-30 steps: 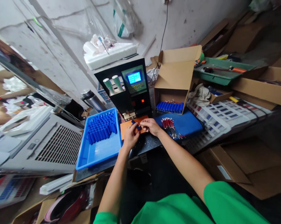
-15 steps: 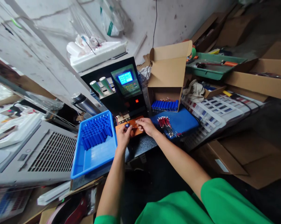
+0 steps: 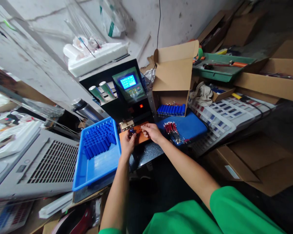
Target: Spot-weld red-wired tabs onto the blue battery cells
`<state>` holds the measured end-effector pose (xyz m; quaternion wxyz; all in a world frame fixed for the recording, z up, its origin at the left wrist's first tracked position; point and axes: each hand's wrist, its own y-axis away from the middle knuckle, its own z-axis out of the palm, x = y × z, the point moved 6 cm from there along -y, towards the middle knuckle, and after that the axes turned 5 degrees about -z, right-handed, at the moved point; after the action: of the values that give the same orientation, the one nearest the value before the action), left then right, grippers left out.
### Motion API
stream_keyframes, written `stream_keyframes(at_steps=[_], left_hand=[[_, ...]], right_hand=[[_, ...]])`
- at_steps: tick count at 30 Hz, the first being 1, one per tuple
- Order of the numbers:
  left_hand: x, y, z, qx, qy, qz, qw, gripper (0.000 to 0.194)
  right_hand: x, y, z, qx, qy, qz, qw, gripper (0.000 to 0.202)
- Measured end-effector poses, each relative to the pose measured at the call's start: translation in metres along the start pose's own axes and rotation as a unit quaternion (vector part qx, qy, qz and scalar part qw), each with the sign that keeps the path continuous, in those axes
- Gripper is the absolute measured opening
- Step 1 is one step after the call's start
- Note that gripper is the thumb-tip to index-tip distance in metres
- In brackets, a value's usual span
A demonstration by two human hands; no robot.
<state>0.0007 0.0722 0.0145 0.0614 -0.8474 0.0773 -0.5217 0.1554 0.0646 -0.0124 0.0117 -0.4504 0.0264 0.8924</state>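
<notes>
My left hand (image 3: 127,144) is closed on a blue cylindrical battery cell (image 3: 132,131), held end-up over the orange plate (image 3: 141,137) close to the electrodes (image 3: 127,124) of a black spot welder (image 3: 120,112). Just to its right, my right hand (image 3: 152,132) pinches something small at the fingertips, too small to make out. Both hands are above the orange plate. Red and black wire leads (image 3: 171,128) lie in a bunch on a blue pad (image 3: 196,125) right of my right hand.
A blue bin (image 3: 95,172) with rows of blue cells (image 3: 100,141) stands at left. Behind the pad, an open cardboard box (image 3: 174,78) holds more blue cells (image 3: 171,110). A steel flask (image 3: 89,110) stands behind the bin. White crates (image 3: 214,122) and a green tray (image 3: 216,74) are at right.
The view has shifted slightly, so the welder and bin appear a little further left. Both hands keep nearly the same pose over the orange plate, the left still holding the battery cell.
</notes>
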Motion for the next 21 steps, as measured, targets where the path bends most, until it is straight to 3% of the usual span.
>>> stream_keyframes(at_steps=[9, 21], left_hand=[[-0.018, 0.001, 0.012, -0.03, 0.075, -0.01, 0.997, 0.035], [-0.019, 0.002, 0.012, -0.026, 0.039, 0.018, 0.999, 0.032]], right_hand=[[0.001, 0.002, 0.0, 0.008, 0.015, -0.018, 1.0, 0.041], [-0.009, 0.001, 0.014, 0.03, 0.051, -0.034, 0.998, 0.033]])
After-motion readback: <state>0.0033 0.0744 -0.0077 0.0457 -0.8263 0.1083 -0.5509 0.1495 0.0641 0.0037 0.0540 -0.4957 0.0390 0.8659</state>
